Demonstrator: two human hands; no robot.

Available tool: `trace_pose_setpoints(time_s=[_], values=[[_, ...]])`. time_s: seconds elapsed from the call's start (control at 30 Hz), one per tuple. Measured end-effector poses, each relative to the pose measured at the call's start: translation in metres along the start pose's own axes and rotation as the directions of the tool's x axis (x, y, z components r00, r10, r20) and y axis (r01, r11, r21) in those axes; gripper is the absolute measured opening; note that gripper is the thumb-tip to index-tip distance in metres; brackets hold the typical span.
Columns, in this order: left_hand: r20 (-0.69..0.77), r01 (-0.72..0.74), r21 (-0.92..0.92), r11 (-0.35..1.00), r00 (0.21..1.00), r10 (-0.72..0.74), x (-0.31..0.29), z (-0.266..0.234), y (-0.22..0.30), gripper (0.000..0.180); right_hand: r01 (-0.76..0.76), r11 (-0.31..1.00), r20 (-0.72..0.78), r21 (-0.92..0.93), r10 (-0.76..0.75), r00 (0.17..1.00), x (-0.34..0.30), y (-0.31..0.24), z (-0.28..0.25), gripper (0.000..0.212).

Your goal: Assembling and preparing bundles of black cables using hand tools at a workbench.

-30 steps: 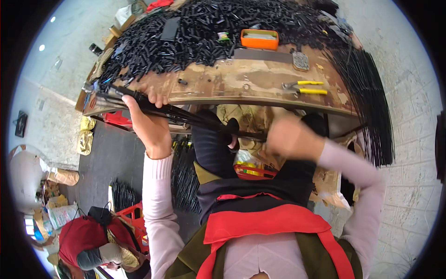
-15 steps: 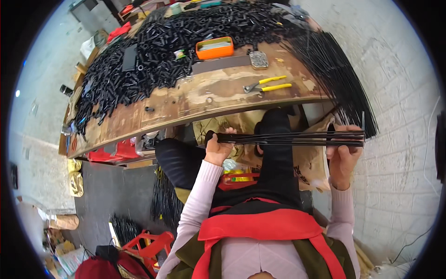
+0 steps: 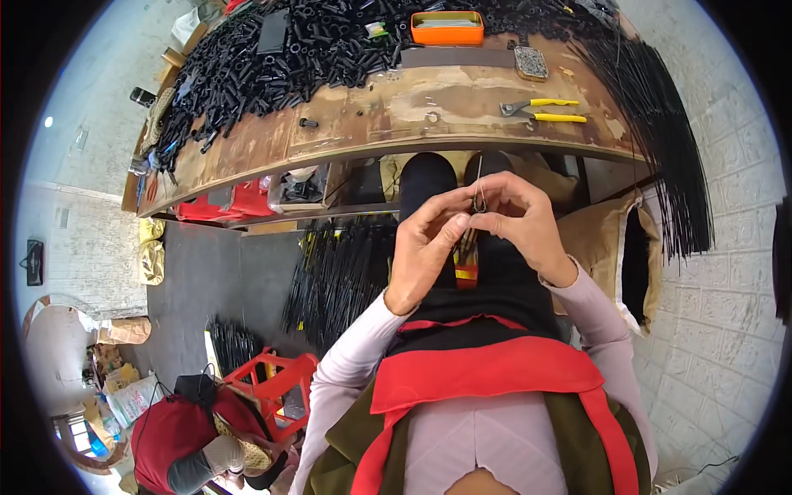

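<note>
Wire piece (image 3: 479,191): thin, grey, bent to a narrow loop, held upright between both hands just below the desk (image 3: 462,103) edge, above the person's dark-trousered lap. Left hand (image 3: 427,247): grip closed, thumb and forefinger pinching the loop's lower end. Right hand (image 3: 524,223): grip closed on the same loop from the other side, fingertips touching the left's. On the desk: yellow-handled pliers (image 3: 544,110), orange tray (image 3: 446,27), heap of black tubes (image 3: 272,54). Black rods (image 3: 660,124) hang over the right end.
</note>
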State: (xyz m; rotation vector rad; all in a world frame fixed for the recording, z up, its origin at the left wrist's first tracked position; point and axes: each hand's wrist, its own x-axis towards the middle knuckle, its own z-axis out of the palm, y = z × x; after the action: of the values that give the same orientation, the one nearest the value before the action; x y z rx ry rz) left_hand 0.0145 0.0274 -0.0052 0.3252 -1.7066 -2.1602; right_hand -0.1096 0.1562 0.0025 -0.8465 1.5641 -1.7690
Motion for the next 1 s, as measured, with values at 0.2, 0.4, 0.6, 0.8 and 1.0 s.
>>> trace_pose_setpoints(time_s=[0.2,0.4,0.6,0.8,1.0], values=[[-0.044,0.07,-0.06,0.996,0.996,-0.072,0.004,-0.013,-0.003,0.025,-0.175,0.965,0.092,0.197,0.159,0.983,0.016,-0.009,0.003,0.03],[0.172,0.19,-0.026,0.981,0.968,-0.183,0.025,-0.028,0.008,0.013,-0.23,0.967,0.244,0.113,0.197,0.95,0.026,0.001,-0.014,0.023],[-0.045,-0.13,-0.027,0.991,0.991,0.128,0.021,-0.001,-0.015,0.016,0.288,0.935,-0.055,0.206,-0.283,0.958,0.02,0.023,0.004,0.023],[0.29,0.124,-0.33,0.936,0.957,-0.025,0.042,-0.023,-0.014,0.02,0.044,0.928,0.147,0.369,-0.106,0.983,0.022,0.007,-0.011,0.026],[0.33,0.116,-0.398,0.91,0.944,0.024,0.045,-0.025,-0.012,0.017,-0.054,0.907,0.249,0.418,-0.057,0.967,0.035,0.002,-0.014,0.026]])
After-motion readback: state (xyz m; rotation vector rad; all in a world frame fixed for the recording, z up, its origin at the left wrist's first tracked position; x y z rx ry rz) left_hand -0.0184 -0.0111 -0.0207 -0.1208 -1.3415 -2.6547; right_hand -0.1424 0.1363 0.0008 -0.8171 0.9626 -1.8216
